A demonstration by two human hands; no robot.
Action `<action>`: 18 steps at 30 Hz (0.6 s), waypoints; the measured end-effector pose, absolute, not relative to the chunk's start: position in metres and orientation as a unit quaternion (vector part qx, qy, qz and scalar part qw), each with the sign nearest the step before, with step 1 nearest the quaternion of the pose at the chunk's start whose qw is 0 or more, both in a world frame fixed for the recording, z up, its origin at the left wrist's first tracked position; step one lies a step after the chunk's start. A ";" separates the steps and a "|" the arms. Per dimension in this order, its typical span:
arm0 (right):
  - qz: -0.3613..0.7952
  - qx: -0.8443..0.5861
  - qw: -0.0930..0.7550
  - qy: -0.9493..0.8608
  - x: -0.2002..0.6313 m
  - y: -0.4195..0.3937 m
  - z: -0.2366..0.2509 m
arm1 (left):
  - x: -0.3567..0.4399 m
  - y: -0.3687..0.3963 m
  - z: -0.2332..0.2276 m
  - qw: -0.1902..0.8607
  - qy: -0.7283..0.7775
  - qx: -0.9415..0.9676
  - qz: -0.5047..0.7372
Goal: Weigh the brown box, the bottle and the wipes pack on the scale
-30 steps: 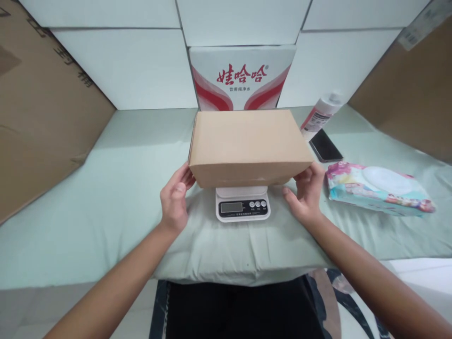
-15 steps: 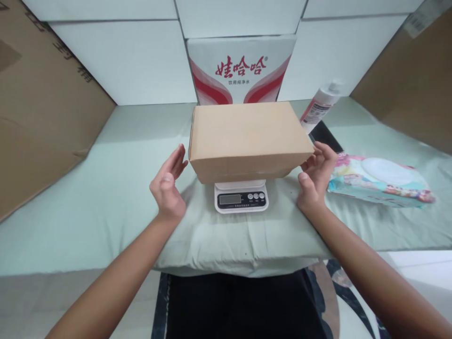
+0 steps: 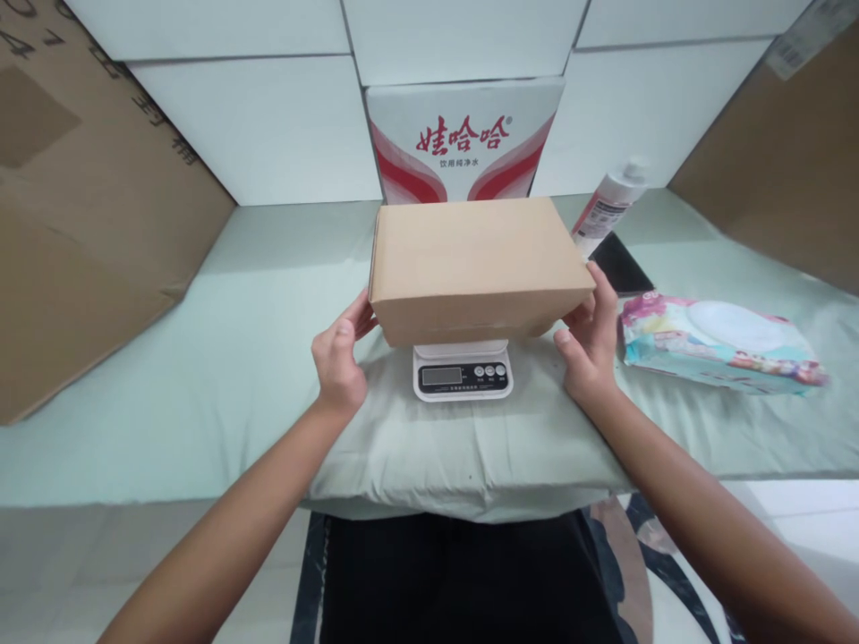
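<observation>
A plain brown cardboard box [image 3: 478,264] sits on a small white digital kitchen scale [image 3: 463,369], which stands on the pale green cloth-covered bench [image 3: 201,358]. The left hand [image 3: 341,367] cups the box's left end with fingers against it, and the right hand [image 3: 587,344] cups the right end, both partly curled rather than clenched. To the right lie a pack of wet wipes [image 3: 718,344], a dark phone [image 3: 618,266] and a white bottle [image 3: 609,206]; a red-and-white printed carton [image 3: 463,143] stands just behind the box.

left hand [image 3: 337,365]: bare, no ring | right hand [image 3: 586,347]: bare | forearms: sleeveless | lap: black garment
</observation>
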State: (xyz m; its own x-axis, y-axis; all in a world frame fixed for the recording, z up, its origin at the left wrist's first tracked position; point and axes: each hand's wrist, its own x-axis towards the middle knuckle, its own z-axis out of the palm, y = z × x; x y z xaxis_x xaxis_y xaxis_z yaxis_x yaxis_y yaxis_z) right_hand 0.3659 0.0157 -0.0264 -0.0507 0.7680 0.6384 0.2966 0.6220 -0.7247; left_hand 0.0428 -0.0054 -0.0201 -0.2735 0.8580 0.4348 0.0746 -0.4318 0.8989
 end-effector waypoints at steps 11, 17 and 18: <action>0.345 -0.342 0.559 -0.672 0.347 0.082 0.054 | 0.043 0.070 0.042 0.394 0.368 0.547 0.640; 0.385 -0.413 0.621 -0.544 0.303 0.169 0.007 | 0.061 0.163 0.001 0.451 0.415 0.478 0.629; 0.387 -0.422 0.628 -0.527 0.298 0.179 -0.002 | 0.063 0.175 -0.008 0.448 0.420 0.471 0.633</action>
State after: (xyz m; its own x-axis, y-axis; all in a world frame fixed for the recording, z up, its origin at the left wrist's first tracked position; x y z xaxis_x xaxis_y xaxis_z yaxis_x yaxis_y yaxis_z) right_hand 0.2980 0.1789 -0.0017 0.1441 0.9309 0.3357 -0.0409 0.3445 -0.9379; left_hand 0.0632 0.1746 -0.0083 -0.1550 0.9632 0.2194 -0.1720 -0.2450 0.9541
